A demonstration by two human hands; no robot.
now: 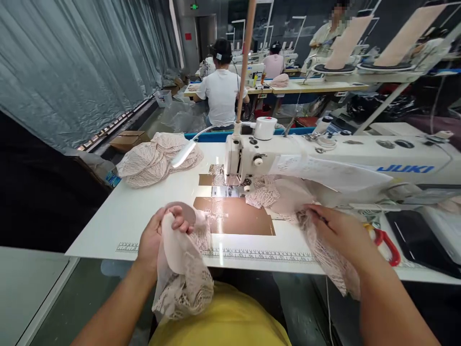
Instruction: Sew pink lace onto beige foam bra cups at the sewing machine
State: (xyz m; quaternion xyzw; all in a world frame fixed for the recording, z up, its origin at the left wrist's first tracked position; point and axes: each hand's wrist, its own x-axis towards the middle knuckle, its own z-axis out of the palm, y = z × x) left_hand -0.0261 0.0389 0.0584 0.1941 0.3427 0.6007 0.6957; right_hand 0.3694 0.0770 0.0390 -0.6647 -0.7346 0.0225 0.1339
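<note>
My left hand (158, 235) is closed on a pale pink lace bra cup piece (183, 283), which hangs over the front edge of the table with its smooth lining turned outward. My right hand (333, 230) pinches another pink lace piece (320, 250) at the right, whose lace drapes down over the table edge. More lace and smooth pink fabric (288, 192) lies under the arm of the white sewing machine (259, 158). The machine's needle area is to the left of that fabric, apart from both hands.
A pile of pink lace pieces (158, 161) lies at the back left of the white table (151, 211), under a small lamp (183, 153). Red-handled scissors (391, 247) and a black phone-like device (418, 240) lie at the right. A co-worker in white (221, 91) sits ahead.
</note>
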